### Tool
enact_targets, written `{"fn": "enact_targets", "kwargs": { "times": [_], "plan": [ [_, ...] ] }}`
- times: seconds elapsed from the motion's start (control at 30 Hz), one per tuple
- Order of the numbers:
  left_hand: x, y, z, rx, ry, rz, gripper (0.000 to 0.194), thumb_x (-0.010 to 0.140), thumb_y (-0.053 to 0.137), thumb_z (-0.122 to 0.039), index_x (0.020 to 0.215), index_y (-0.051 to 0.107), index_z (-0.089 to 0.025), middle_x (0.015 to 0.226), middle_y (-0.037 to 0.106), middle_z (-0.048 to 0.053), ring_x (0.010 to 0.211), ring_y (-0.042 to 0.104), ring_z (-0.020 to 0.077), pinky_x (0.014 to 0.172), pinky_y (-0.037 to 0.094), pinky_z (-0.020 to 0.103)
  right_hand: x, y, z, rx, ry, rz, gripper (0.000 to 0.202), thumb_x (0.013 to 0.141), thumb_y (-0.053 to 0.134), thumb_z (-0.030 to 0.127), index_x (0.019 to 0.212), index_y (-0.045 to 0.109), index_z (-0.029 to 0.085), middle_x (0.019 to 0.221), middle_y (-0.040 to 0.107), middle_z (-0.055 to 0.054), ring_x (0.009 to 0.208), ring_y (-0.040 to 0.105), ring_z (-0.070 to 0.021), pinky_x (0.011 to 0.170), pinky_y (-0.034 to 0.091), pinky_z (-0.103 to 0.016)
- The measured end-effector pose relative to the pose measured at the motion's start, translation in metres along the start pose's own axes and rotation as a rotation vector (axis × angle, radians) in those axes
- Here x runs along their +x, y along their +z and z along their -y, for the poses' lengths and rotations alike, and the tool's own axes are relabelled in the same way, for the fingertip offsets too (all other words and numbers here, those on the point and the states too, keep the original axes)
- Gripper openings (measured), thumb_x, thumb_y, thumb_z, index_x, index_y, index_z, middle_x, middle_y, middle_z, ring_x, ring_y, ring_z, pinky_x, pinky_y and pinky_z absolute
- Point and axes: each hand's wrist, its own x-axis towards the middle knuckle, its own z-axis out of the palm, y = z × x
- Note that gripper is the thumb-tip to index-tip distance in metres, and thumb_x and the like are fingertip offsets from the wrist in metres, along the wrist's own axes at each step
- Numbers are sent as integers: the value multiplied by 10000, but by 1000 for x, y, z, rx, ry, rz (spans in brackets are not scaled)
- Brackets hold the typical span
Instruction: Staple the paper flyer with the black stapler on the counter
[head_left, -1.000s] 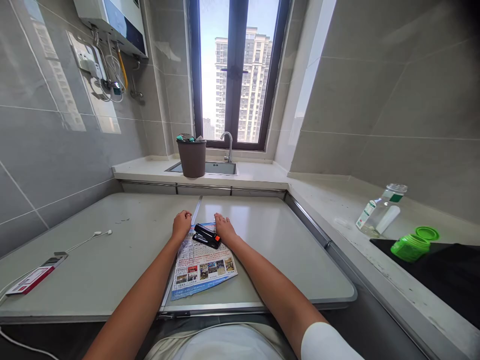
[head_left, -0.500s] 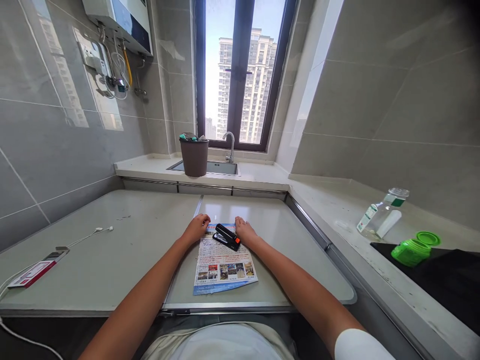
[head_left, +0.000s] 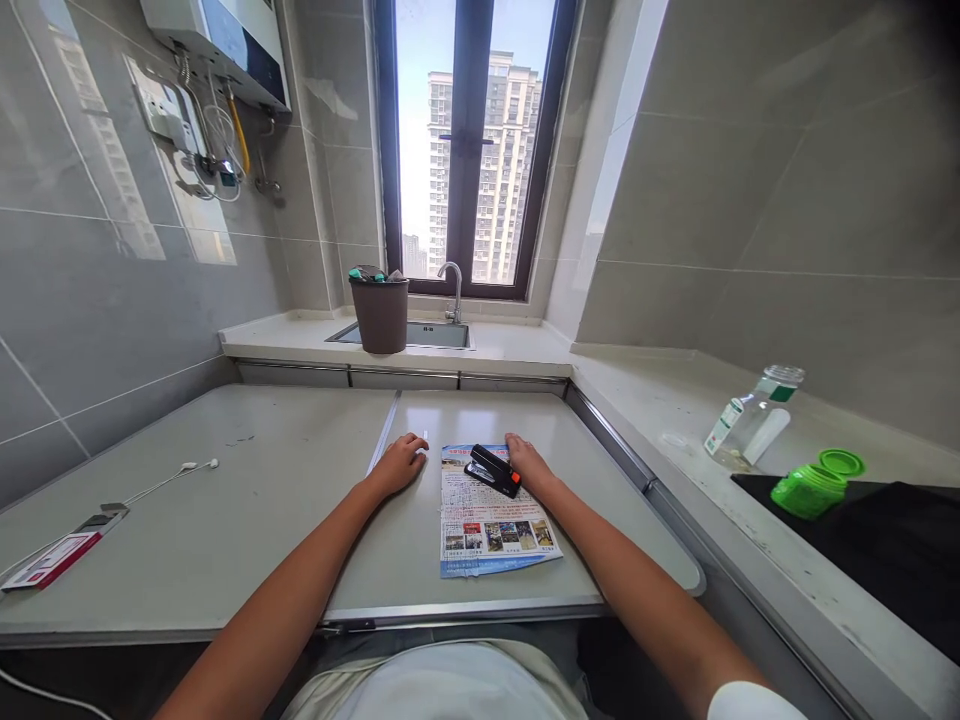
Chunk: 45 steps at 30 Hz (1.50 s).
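A printed flyer (head_left: 487, 535) with a row of small photos lies on the folding table, a torn-looking blue strip along its bottom. On its upper part rests a black stapler (head_left: 492, 470) with an orange-red tip at its right end. My right hand (head_left: 529, 463) is at the flyer's upper right edge, fingers closed around that edge, beside the stapler. My left hand (head_left: 399, 465) lies on the bare tabletop left of the flyer, fingers loosely bent and apart. Just beyond its fingertips is a small pale strip (head_left: 425, 435), too small to identify.
A brown bin (head_left: 380, 315) stands by the sink (head_left: 442, 335). On the right counter are a clear bottle (head_left: 754, 420), a green open-lidded jar (head_left: 810, 490) and black cloth (head_left: 892, 545). A red-and-white box (head_left: 56, 560) and white cable (head_left: 161, 487) lie on the table's left.
The flyer has slid to the right along with my right hand, carrying the stapler on it. My left hand is now apart from the flyer. The view has turned slightly.
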Motion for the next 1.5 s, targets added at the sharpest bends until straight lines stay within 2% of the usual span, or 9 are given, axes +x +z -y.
{"fn": "enact_targets", "kwargs": {
  "times": [0.17,0.23,0.33,0.5,0.63,0.8,1.13,1.37,1.5],
  "plan": [
    [-1,-4,-11,-12,68,20,308,1032,523,-310,1282,677,-218,1342,630,128,1255,609,294,1107,479,477,0,-12,2,99,-26,-164,514,910,470,24,1380,625,160,1407,647,-173,1324,562,-264,1099,421,-382],
    [-2,-9,-19,-52,111,64,322,1047,512,-336,1302,671,-222,1370,632,127,1288,599,293,1126,470,474,-4,-22,-1,256,-81,-288,271,990,493,155,1145,715,165,1187,698,-146,1147,614,-256,1001,459,-372],
    [-4,-16,-32,-116,197,148,331,1064,508,-377,1315,673,-237,1374,654,112,1282,612,284,1134,471,463,-12,-36,-6,544,-258,-279,350,1053,498,422,906,702,179,963,651,-78,856,594,-199,820,479,-335],
    [-9,-15,-43,-178,282,231,360,1041,581,-395,1368,657,-263,1405,654,106,1310,612,272,1154,470,441,-26,-48,-2,713,-439,19,473,923,680,610,1108,694,175,909,669,-32,772,578,-176,720,461,-301],
    [-10,-12,-42,-127,306,259,318,1012,626,-360,1311,697,-275,1401,651,99,1297,623,271,1151,474,438,-32,-54,9,649,-507,89,555,851,785,532,1283,678,200,1099,745,-69,915,662,-219,787,501,-310],
    [-10,-15,-44,-129,297,274,311,1014,616,-338,1306,695,-268,1402,644,97,1282,629,265,1143,484,432,-31,-47,16,454,-561,-20,508,892,726,325,1384,667,211,1190,766,-105,1027,708,-269,915,525,-372],
    [-9,-14,-43,-172,296,275,292,1009,607,-311,1280,707,-266,1373,674,89,1269,642,259,1132,492,425,-24,-27,28,480,-592,-98,481,981,671,300,1457,637,235,1293,739,-119,1171,668,-278,1055,485,-434],
    [-7,-13,-53,-137,324,211,250,992,623,-321,1202,744,-256,1205,746,91,1163,661,273,1079,495,438,-25,-29,32,552,-574,-96,491,954,717,318,1436,647,259,1270,730,-103,1144,652,-260,1036,491,-421],
    [-7,-12,-56,-71,266,201,218,981,616,-327,1119,760,-239,1075,748,82,1029,664,261,938,516,390,-19,-39,11,623,-535,-47,370,926,739,438,1222,773,219,1049,746,-82,891,613,-214,861,499,-363]
  ]
}}
